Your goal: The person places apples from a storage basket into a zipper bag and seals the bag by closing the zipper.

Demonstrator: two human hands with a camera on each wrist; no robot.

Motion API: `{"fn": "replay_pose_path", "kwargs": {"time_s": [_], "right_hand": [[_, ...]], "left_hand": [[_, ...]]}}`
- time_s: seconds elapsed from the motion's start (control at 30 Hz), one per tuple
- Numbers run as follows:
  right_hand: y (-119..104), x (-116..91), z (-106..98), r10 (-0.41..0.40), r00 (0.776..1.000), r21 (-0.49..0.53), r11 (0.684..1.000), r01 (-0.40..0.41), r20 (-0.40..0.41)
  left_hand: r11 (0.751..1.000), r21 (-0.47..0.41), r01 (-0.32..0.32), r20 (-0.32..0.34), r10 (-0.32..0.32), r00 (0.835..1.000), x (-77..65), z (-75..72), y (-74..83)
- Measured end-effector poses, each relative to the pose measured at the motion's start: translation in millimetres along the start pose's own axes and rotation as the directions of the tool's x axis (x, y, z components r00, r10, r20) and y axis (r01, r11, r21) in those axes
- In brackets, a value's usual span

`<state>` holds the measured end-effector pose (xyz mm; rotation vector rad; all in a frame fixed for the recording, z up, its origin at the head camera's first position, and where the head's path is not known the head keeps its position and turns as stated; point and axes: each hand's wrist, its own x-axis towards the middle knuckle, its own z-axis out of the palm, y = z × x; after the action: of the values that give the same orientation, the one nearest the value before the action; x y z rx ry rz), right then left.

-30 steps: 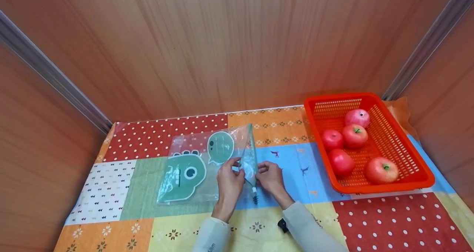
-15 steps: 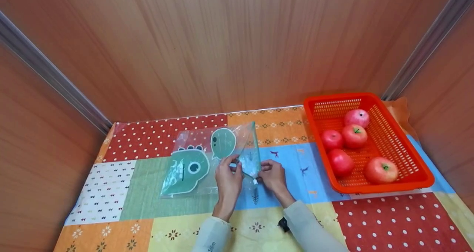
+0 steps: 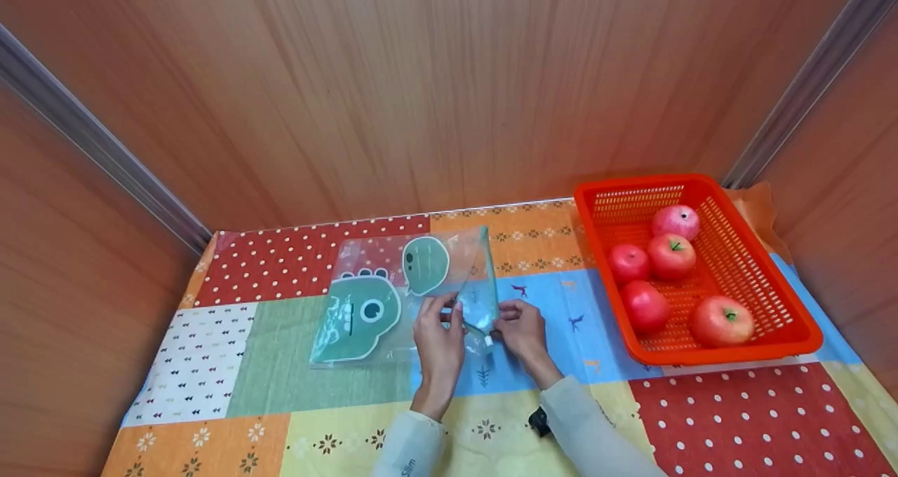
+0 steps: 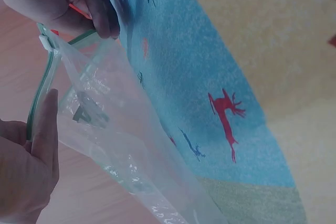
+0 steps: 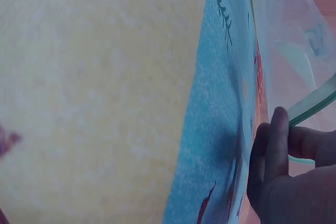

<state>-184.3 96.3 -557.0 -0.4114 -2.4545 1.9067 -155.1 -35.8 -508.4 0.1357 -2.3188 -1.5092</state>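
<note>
A clear zip bag [image 3: 389, 354] with a green dinosaur print lies across the cloth, its green-edged mouth to the right. My left hand [image 3: 440, 340] pinches one lip of that mouth between thumb and fingers. Opposite it, my right hand [image 3: 523, 333] pinches the other lip near the corner. Between them the mouth gapes, as the left wrist view also shows. A white zip slider [image 4: 47, 43] sits at the near corner, beside the right hand's fingers. In the right wrist view the green zip strip [image 5: 315, 99] runs into the right hand's grip.
To the right stands an orange-red plastic basket [image 3: 729, 358] holding several red apples [image 3: 722, 321]. A patchwork cloth [image 3: 351, 438] covers the table. Wood-grain panels [image 3: 449, 98] rise at the back and both sides. A small black object [image 3: 539, 422] shows at the right sleeve.
Both hands have shifted slightly to the right, drawing the bag right and a little toward the back panel. The mouth is spread somewhat wider. Basket and apples stay put.
</note>
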Motion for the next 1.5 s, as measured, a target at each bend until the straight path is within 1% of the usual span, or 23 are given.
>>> {"fn": "replay_pose_path", "kwargs": {"time_s": [0.23,0.33,0.43,0.5,0.6,0.67,0.8,0.87,1.0,1.07,1.23,1.43,1.5], "right_hand": [[-4.7,0.3,-3.8,-0.016,1.0,-0.039,0.999,0.016,0.0],[-6.3,0.0,-4.6,-0.023,1.0,-0.061,0.998,0.022,-0.002],[-7.3,-0.7,-5.4,-0.039,0.999,-0.079,0.996,0.038,-0.006],[-8.5,-1.3,-6.6,-0.061,0.998,-0.092,0.994,0.06,-0.013],[-10.5,-1.9,-9.7,-0.128,0.991,-0.12,0.985,0.124,-0.029],[-12.8,-2.6,-13.0,-0.183,0.982,-0.149,0.973,0.175,-0.04],[-18.9,-5.0,-21.5,-0.285,0.958,-0.224,0.936,0.271,-0.031],[-22.0,-6.3,-25.7,-0.327,0.945,-0.278,0.91,0.309,-0.019],[-28.1,-9.2,-33.0,-0.399,0.917,-0.385,0.846,0.369,0.003],[-31.1,-10.9,-35.7,-0.422,0.907,-0.424,0.818,0.388,0.016],[-36.9,-13.9,-41.9,-0.467,0.883,-0.482,0.765,0.428,0.042],[-42.7,-17.1,-51.8,-0.538,0.841,-0.532,0.693,0.486,0.067],[-45.0,-18.1,-55.8,-0.552,0.831,-0.551,0.672,0.495,0.074]], "left_hand": [[0.999,0.047,-0.015,0.012,0.015,1.0,0.0,5.2,-2.4],[0.999,0.051,-0.011,0.02,0.01,1.0,-0.1,6.8,-1.7],[0.999,0.034,0.001,0.03,-0.002,1.0,0.0,7.9,-1.9],[1.0,0.028,0.006,0.039,-0.007,0.999,-0.3,8.2,-2.1],[1.0,0.024,0.004,0.048,-0.005,0.999,-0.9,7.9,-2.7],[1.0,0.028,0.003,0.053,-0.004,0.999,-1.5,7.5,-3.1],[1.0,0.015,-0.006,0.064,0.005,0.998,-2.0,6.8,-3.7],[1.0,0.006,-0.012,0.07,0.011,0.998,-2.1,6.6,-3.9],[1.0,0.006,-0.023,0.067,0.023,0.997,-1.7,7.1,-4.6],[1.0,0.004,-0.017,0.068,0.016,0.998,-1.4,7.0,-4.9],[1.0,-0.007,0.003,0.079,-0.003,0.997,-1.8,6.9,-4.9],[1.0,-0.023,0.016,0.09,-0.013,0.996,-2.4,7.2,-6.0],[1.0,-0.028,0.015,0.092,-0.012,0.996,-2.2,7.2,-6.3]]}}
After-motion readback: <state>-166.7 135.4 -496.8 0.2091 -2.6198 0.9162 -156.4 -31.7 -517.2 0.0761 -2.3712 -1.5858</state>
